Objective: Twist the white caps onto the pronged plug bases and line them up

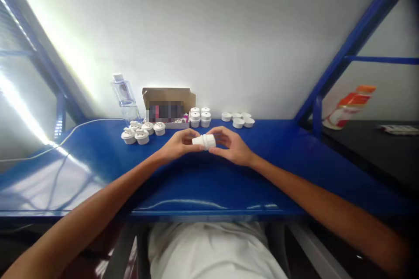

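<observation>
A white plastic cylindrical piece (204, 141), with a raised ring round its middle, lies sideways between both hands above the blue table (203, 183). My left hand (180, 144) grips its left end, thumb in front and fingers behind. Around the right end, my right hand (233, 146) has its thumb and fingers closed. The hands partly cover the piece, so its exact kind is hard to make out.
White cups with fittings on top (142, 136) stand at left. Stacked white round pieces (205, 119) and white cups (238, 123) sit at the back. Behind are an open cardboard box (168, 94) and a clear bottle (124, 93); an orange-capped bottle (350, 107) stands right.
</observation>
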`<action>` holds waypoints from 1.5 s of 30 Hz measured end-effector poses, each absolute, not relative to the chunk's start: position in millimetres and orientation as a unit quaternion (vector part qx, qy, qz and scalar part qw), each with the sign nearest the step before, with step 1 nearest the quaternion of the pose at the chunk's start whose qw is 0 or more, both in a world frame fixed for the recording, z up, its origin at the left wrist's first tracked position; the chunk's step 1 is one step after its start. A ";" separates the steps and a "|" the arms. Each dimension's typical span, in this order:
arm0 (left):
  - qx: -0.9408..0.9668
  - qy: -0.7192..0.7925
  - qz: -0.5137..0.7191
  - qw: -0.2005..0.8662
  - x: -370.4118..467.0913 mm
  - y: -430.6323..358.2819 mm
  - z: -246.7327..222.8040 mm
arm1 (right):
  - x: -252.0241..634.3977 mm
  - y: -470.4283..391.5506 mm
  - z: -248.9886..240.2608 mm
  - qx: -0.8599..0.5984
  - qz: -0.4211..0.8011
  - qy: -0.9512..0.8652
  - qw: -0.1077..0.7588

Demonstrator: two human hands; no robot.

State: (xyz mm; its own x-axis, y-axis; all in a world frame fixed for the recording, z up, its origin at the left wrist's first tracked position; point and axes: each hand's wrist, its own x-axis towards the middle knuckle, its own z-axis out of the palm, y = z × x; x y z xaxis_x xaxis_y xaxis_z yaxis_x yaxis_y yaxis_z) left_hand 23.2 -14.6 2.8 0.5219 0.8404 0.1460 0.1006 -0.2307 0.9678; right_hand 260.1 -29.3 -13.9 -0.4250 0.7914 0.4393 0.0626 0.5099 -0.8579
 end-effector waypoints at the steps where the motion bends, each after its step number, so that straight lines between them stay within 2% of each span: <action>1: 0.696 0.336 0.355 0.527 22.9 -15.1 4.1 | 259.9 -30.5 -12.8 -0.285 0.401 -0.743 0.453; 10: 0.680 0.340 0.342 0.553 21.8 -15.1 2.0 | 258.0 -34.1 -12.0 -0.299 0.355 -0.764 0.449; 14: 0.695 0.321 0.343 0.545 25.1 -20.2 3.9 | 256.0 -30.3 -14.4 -0.388 0.444 -0.696 0.410; 17: 0.698 0.324 0.357 0.529 27.6 -21.8 4.0 | 256.7 -26.3 -14.4 -0.401 0.517 -0.665 0.361; 21: 0.691 0.354 0.356 0.520 28.0 -19.3 1.2 | 260.4 -23.5 -11.8 -0.346 0.469 -0.699 0.414; 23: 0.693 0.356 0.354 0.517 27.5 -18.4 0.3 | 260.8 -23.8 -10.6 -0.354 0.452 -0.706 0.414; 26: 0.702 0.340 0.365 0.508 26.6 -18.7 0.7 | 259.2 -25.1 -10.0 -0.378 0.481 -0.685 0.396; 30: 0.701 0.350 0.365 0.502 26.4 -20.2 2.7 | 257.5 -26.0 -10.1 -0.339 0.484 -0.676 0.440; 34: 0.719 0.322 0.372 0.491 27.8 -20.8 3.3 | 256.1 -26.8 -9.5 -0.388 0.529 -0.637 0.405; 39: 0.731 0.334 0.359 0.475 26.3 -18.7 0.6 | 253.9 -26.6 -8.7 -0.346 0.535 -0.649 0.416; 42: 0.765 0.322 0.364 0.422 24.1 -18.9 -2.8 | 254.7 -23.9 -9.5 -0.376 0.593 -0.606 0.374; 45: 0.821 0.331 0.365 0.289 23.6 -21.8 -3.8 | 255.6 -21.7 -8.8 -0.369 0.638 -0.580 0.348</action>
State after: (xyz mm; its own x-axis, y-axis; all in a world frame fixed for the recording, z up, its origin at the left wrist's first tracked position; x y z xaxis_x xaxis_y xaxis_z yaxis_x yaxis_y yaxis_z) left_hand 23.6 -21.8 -3.8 0.5137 0.7548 0.4079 0.3324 -0.6134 0.7164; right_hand 255.6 -21.7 -8.8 -0.4860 0.8714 -0.0671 -0.0167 -0.0860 -0.9962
